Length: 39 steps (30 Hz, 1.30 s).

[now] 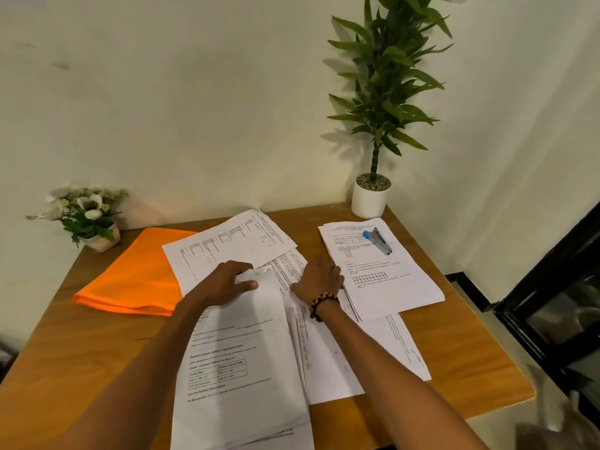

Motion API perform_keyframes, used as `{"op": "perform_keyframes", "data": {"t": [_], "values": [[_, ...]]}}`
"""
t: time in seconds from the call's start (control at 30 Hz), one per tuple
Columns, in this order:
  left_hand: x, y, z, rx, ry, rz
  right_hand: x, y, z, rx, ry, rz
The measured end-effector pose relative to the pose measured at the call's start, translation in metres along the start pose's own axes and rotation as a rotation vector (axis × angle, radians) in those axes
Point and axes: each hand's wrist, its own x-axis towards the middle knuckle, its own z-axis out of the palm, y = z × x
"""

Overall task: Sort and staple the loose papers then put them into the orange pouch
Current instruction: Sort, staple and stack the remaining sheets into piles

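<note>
Loose printed papers (233, 245) lie spread over the middle of the wooden table (97, 345). My left hand (227, 282) grips the top edge of a near sheet (246, 368), its thumb on top. My right hand (319, 279), with a bead bracelet at the wrist, rests with curled fingers on overlapping sheets beside it. A separate stack of papers (389, 287) lies at the right, with a blue and silver stapler (378, 241) on top. The orange pouch (136, 277) lies flat at the left, partly under one sheet.
A small pot of white flowers (87, 216) stands at the back left corner. A tall green plant in a white pot (370, 198) stands at the back right against the wall. A dark frame (552, 287) runs along the right of the table.
</note>
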Motion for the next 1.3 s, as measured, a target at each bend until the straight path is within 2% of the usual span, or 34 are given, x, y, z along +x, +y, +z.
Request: {"op": "perform_keyframes", "data": {"t": [0.13, 0.27, 0.4, 0.47, 0.57, 0.67, 0.8, 1.0, 1.13, 1.3], "values": [[-0.003, -0.004, 0.002, -0.003, -0.024, -0.006, 0.012, -0.003, -0.007, 0.25, -0.001, 0.04], [-0.005, -0.007, 0.0, -0.004, -0.023, -0.005, 0.022, -0.007, -0.024, 0.366, 0.041, 0.026], [-0.001, -0.016, 0.001, -0.003, -0.036, -0.015, 0.036, -0.014, -0.047, 0.548, 0.21, 0.117], [-0.002, -0.01, -0.002, -0.005, -0.014, -0.024, 0.044, -0.015, -0.066, 0.695, 0.359, 0.118], [-0.001, -0.004, -0.006, -0.011, 0.049, 0.023, 0.05, -0.017, -0.098, 0.934, 0.622, -0.003], [0.0, 0.006, -0.019, -0.063, 0.099, 0.116, 0.053, -0.023, -0.123, 1.028, 0.712, -0.194], [0.002, 0.022, -0.039, -0.145, 0.193, 0.273, 0.056, -0.038, -0.126, 0.829, 0.675, -0.448], [0.002, 0.052, -0.061, -0.273, 0.339, 0.396, 0.032, -0.065, -0.098, 0.404, 0.435, -0.803], [-0.005, 0.056, -0.065, -0.357, 0.432, 0.403, 0.023, -0.082, -0.097, 0.491, 0.178, -0.846], [-0.008, 0.042, -0.073, -0.314, 0.563, 0.39, 0.018, -0.097, -0.109, 0.541, -0.098, -0.873]]}}
